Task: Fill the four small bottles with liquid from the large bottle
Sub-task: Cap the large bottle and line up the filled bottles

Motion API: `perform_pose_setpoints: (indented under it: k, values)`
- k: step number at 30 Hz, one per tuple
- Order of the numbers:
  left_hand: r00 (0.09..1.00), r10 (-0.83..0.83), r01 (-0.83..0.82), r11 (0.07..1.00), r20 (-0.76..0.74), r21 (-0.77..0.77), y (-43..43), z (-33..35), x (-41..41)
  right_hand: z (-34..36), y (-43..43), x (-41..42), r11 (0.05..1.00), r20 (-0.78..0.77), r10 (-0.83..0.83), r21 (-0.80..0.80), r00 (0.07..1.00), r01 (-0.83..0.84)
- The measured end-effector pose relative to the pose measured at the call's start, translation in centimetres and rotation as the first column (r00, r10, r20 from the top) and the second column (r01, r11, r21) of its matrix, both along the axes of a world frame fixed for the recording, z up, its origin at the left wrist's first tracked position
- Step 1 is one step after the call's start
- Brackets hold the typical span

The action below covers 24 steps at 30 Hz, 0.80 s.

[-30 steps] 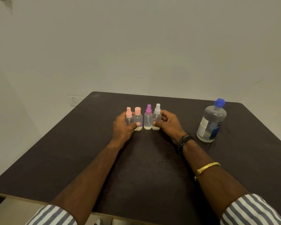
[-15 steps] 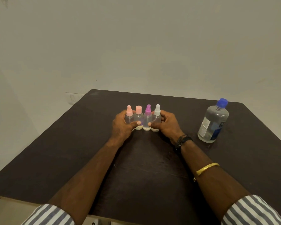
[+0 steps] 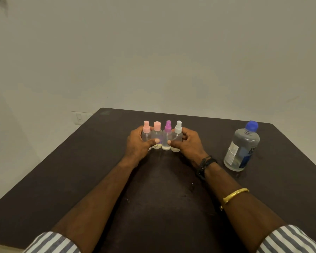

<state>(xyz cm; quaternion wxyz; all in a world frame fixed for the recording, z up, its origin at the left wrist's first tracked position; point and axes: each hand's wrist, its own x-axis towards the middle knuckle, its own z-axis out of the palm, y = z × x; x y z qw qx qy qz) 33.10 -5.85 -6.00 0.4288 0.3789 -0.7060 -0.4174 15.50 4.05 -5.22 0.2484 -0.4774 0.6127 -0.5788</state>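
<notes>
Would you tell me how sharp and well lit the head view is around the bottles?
Head view: dim, flat light, no harsh glare; the small bottles look soft, their liquid levels hard to read; the label on the large bottle is blurred.

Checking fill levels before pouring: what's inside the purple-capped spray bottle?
The purple-capped spray bottle has a clear wall. Nothing coloured shows inside, only a pale band at its base; whether that is liquid I cannot tell. The right hand covers part of its lower wall with the thumb.
</notes>
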Motion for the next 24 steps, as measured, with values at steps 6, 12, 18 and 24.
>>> perform_pose_setpoints:
  k: [6,12,18,24]
  values:
    - [1.000,-0.020,0.021,0.999,0.012,-0.044,-2.4,1.1,-1.3,0.4,-2.1,-1.0,0.999,0.009,-0.046,-0.007,0.999,0.046]
    - [0.999,-0.036,0.037,0.998,0.032,-0.049,-6.0,1.7,-2.2,1.4,-4.8,-1.4,0.998,-0.019,-0.059,-0.019,0.998,0.059]
    - [0.999,-0.030,0.032,0.997,0.028,-0.075,-9.7,2.5,-3.0,2.0,-8.5,-1.8,0.996,-0.063,-0.081,-0.032,0.995,0.079]
    - [0.999,-0.042,0.043,0.996,0.012,-0.082,-13.6,2.5,-4.1,1.8,-12.7,-2.7,0.992,-0.124,-0.125,-0.019,0.984,0.123]
